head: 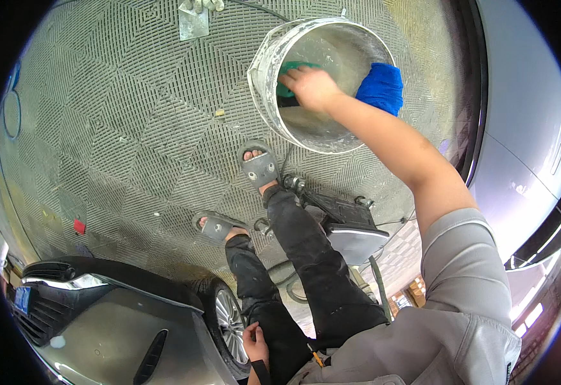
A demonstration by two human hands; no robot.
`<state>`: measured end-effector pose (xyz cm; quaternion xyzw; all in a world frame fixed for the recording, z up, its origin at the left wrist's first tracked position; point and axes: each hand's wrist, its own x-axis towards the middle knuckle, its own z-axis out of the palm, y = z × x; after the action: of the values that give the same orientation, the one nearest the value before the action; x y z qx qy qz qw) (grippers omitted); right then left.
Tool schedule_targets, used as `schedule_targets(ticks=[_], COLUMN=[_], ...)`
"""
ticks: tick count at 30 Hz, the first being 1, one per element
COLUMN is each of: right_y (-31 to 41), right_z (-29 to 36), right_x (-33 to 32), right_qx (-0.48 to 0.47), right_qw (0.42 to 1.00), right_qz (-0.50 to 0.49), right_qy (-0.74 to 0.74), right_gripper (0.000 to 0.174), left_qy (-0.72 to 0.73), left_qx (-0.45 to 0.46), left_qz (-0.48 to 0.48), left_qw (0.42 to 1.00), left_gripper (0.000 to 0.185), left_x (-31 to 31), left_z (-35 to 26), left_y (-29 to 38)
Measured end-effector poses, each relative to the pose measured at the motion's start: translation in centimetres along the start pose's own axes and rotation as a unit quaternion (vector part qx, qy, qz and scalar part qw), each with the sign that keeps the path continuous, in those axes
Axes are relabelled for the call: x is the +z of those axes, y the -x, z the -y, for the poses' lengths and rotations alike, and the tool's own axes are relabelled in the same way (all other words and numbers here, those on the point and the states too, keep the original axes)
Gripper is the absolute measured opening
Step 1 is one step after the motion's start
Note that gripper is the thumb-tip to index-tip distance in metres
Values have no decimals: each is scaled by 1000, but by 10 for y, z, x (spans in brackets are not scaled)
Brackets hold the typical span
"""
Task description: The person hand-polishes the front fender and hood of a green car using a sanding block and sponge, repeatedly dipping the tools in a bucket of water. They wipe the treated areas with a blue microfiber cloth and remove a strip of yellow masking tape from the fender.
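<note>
My right hand (312, 86) reaches into a large white plastic bucket (268, 62), its rim and walls smeared with pale residue. Its slightly blurred fingers touch a green cloth-like thing (304, 65) at the bucket's left inner wall; whether they grip it is unclear. Cloudy water (343, 53) appears to lie in the bucket. A blue cloth (381, 89) hangs over the right rim, partly behind my forearm. My left hand (256, 342) hangs beside my left thigh, fingers loosely bent and holding nothing.
A rolling stool (357, 240) on casters stands by my right leg. A dark car (117, 322) is at lower left, a silver car (526, 120) at right. A metal plate (194, 24) and a red scrap (79, 226) lie on the grated floor (141, 120).
</note>
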<state>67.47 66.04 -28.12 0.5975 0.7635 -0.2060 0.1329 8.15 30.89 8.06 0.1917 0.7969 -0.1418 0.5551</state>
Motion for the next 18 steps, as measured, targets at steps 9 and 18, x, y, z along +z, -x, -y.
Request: schedule_targets(ticks=[9, 18], right_y=[-16, -11], right_z=[-2, -19], right_x=[67, 18], right_qx=[158, 261], right_qw=[961, 936], right_qz=[192, 24], right_qy=[120, -234], right_gripper=[55, 63], left_qy=[10, 101], left_qx=[13, 23], left_qz=[-15, -7], left_qw=[1000, 995], left_gripper=[20, 20], left_x=[-4, 8], left_z=[14, 18], left_y=[2, 2])
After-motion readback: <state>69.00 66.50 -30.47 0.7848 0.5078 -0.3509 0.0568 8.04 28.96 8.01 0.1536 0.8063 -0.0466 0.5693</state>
